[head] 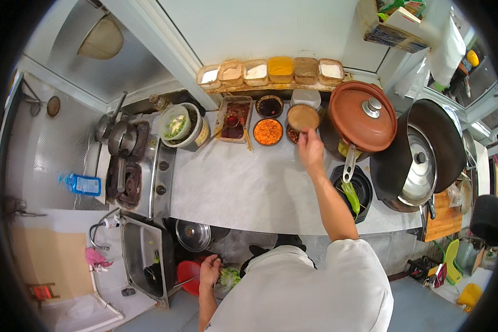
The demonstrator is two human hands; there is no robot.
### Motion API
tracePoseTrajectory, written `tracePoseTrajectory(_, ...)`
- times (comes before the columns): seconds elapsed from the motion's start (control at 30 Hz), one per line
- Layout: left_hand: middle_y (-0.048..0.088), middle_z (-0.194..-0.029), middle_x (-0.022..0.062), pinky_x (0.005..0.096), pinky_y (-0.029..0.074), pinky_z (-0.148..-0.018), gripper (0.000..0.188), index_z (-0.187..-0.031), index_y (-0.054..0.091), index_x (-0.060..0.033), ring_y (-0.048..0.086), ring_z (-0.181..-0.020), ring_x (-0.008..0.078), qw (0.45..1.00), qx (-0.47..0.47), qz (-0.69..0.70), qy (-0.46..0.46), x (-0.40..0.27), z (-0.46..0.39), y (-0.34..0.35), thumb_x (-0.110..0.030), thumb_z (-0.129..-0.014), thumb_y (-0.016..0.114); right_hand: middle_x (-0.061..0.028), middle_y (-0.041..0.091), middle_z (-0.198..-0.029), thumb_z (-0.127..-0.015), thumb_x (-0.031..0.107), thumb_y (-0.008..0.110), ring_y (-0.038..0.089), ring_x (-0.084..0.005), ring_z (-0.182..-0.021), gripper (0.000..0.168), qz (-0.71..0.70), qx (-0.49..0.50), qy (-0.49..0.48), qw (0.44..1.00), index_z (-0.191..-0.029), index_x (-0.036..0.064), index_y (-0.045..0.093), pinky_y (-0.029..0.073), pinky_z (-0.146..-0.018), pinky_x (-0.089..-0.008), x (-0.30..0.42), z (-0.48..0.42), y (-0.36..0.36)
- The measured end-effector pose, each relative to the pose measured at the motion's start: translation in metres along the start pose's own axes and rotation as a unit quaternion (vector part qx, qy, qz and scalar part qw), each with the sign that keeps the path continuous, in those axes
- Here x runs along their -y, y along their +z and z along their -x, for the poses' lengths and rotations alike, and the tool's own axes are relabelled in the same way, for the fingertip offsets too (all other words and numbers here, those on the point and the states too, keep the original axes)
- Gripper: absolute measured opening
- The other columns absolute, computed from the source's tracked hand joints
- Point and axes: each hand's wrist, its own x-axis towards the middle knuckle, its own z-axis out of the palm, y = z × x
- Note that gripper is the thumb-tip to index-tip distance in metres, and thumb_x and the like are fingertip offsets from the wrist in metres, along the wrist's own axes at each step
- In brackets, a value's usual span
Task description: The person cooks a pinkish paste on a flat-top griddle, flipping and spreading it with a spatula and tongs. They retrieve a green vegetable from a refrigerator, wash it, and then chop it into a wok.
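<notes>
My right hand [311, 150] holds the near edge of a round tan lid [303, 118], tilted over a small bowl of brown pieces [292, 135]. Left of that bowl are a bowl of chopped orange food [268, 131] and, behind it, a bowl of dark sauce [269, 106]. A rectangular tub of red sauce [242, 108] holds a small red cup and utensils. My left hand [211, 269] hangs below the counter's front edge, near a red bucket [186, 277]; its fingers are curled, and whether it holds anything is unclear.
A brown-lidded pot [357, 112] stands right of my right hand, its handle above a black pan [365, 189] with a green pepper. Farther right is a dark curved shield [444, 145] around a steel-lidded pot. A stove [159, 174] and sink [143, 249] are at left; several seasoning tubs [280, 70] line the ledge.
</notes>
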Motion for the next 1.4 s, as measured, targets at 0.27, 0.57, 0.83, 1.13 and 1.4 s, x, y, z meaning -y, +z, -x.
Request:
tracePoseTrajectory(0.27, 0.066, -0.084, 0.0075, 0.0274, 0.05, -0.063, 0.033, -0.121, 0.057, 0.0033, 0.06, -0.068, 0.0133, 0.998, 0.043, -0.051, 0.007, -0.035, -0.023, 0.004, -0.014, -0.093, 0.06, -0.0224, 0.065, -0.098, -0.086, 0.011, 0.06, 0.063, -0.0396, -0.088, 0.02, 0.089, 0.05, 0.049, 0.994, -0.103, 0.0, 0.06, 0.05, -0.072, -0.0475, 0.001, 0.023, -0.007)
tracePoseTrajectory(0.57, 0.067, -0.084, 0.0084, 0.027, 0.051, -0.064, 0.033, -0.121, 0.056, 0.0026, 0.062, -0.072, 0.0139, 0.999, 0.032, -0.042, 0.005, -0.019, -0.013, -0.005, -0.015, -0.093, 0.06, -0.0126, 0.063, -0.087, -0.083, 0.016, 0.063, 0.058, -0.0333, -0.09, 0.014, 0.306, -0.029, -0.094, 0.947, -0.085, 0.006, 0.071, 0.044, -0.079, -0.0463, -0.018, -0.106, 0.056)
tracePoseTrajectory(0.83, 0.065, -0.08, 0.007, 0.0265, 0.05, -0.064, 0.029, -0.117, 0.058, 0.0035, 0.061, -0.07, 0.0125, 0.999, -0.007, 0.013, 0.03, 0.033, -0.006, -0.008, -0.012, -0.092, 0.061, -0.0161, 0.06, -0.082, -0.077, 0.009, 0.062, 0.055, -0.0357, -0.085, 0.009, 0.222, -0.01, -0.247, 0.943, -0.073, 0.003, 0.065, 0.042, -0.076, -0.0468, 0.031, -0.092, 0.032)
tracePoseTrajectory(1.13, 0.057, -0.127, 0.0118, 0.0371, 0.051, -0.088, 0.058, -0.14, 0.043, -0.0098, 0.058, -0.114, 0.0242, 0.913, 0.07, 0.386, 0.11, -0.089, 0.0, -0.032, -0.048, -0.097, 0.049, -0.0142, 0.059, -0.08, -0.072, -0.004, 0.064, 0.056, -0.0363, -0.08, 0.01, -0.06, 0.354, -0.467, 0.808, -0.081, 0.0, 0.063, 0.044, -0.074, -0.044, 0.2, 0.129, 0.043)
tracePoseTrajectory(1.4, 0.049, -0.141, 0.0091, 0.0548, 0.042, -0.099, 0.071, -0.142, 0.042, -0.0163, 0.048, -0.128, 0.0295, 0.594, 0.119, 0.769, 0.203, 0.029, 0.012, -0.157, -0.067, -0.093, 0.034, -0.0091, 0.062, -0.093, -0.069, 0.001, 0.068, 0.058, -0.0309, -0.091, 0.019, -0.181, 0.601, -0.584, 0.514, -0.088, 0.002, 0.065, 0.045, -0.083, -0.0408, 0.347, 0.34, 0.166)
